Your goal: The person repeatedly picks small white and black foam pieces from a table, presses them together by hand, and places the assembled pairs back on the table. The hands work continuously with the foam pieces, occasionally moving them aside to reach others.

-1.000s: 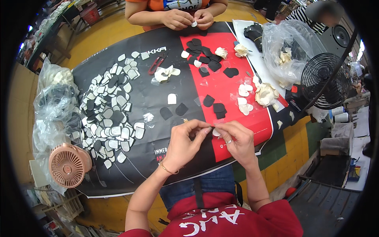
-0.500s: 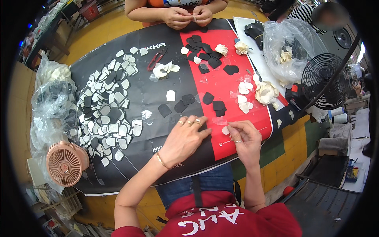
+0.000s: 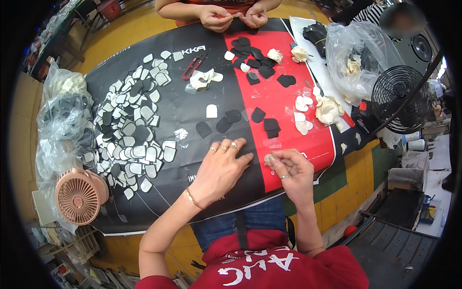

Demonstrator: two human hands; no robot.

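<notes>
A worker's left hand, rings on three fingers, lies flat and open on the black-and-red printed sheet covering the tabletop, while the right hand pinches a small clear film piece at its fingertips. Black shield-shaped cut pieces lie just beyond the hands; a wide pile of grey and black pieces spreads to the left. A pink round fan sits at the near-left edge. Across the tabletop, another person's hands work together.
</notes>
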